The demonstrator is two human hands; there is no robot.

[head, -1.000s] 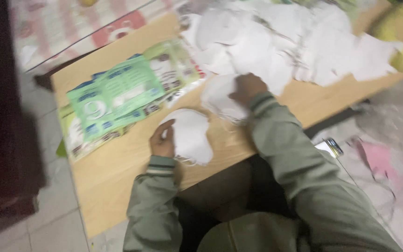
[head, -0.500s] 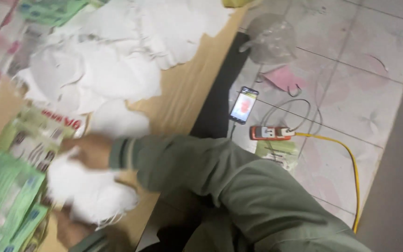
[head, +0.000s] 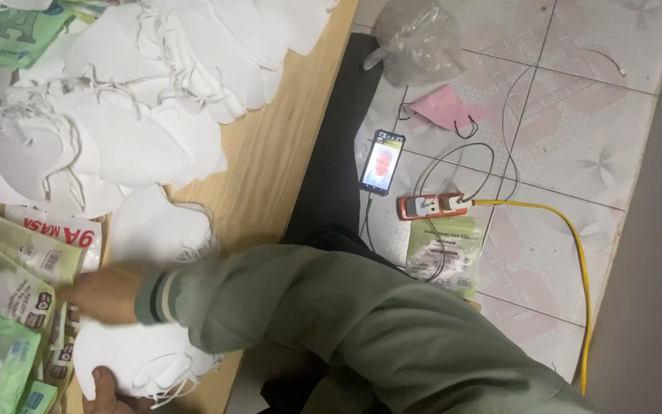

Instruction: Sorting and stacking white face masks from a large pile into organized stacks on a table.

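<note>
My right hand (head: 105, 293) is motion-blurred. It reaches left across the wooden table (head: 270, 165), its green sleeve over a stack of white face masks (head: 136, 356), fingers close to the green mask packets (head: 9, 307). Its grip is too blurred to read. Only part of my left hand (head: 105, 385) shows at the bottom edge, its thumb pressed onto that same stack. Another single white mask (head: 158, 226) lies just above my right wrist. A large loose pile of white masks (head: 132, 92) covers the table's upper left.
On the tiled floor to the right lie a lit phone (head: 381, 162), an orange power strip (head: 432, 205) with a yellow cable (head: 576, 245), a clear plastic bag (head: 415, 42), a pink mask (head: 446, 107) and a packet (head: 442, 257).
The view has swung right and down, bringing the floor into sight. My right hand has moved from the loose pile to the stack by the packets. My left hand stays on the stack.
</note>
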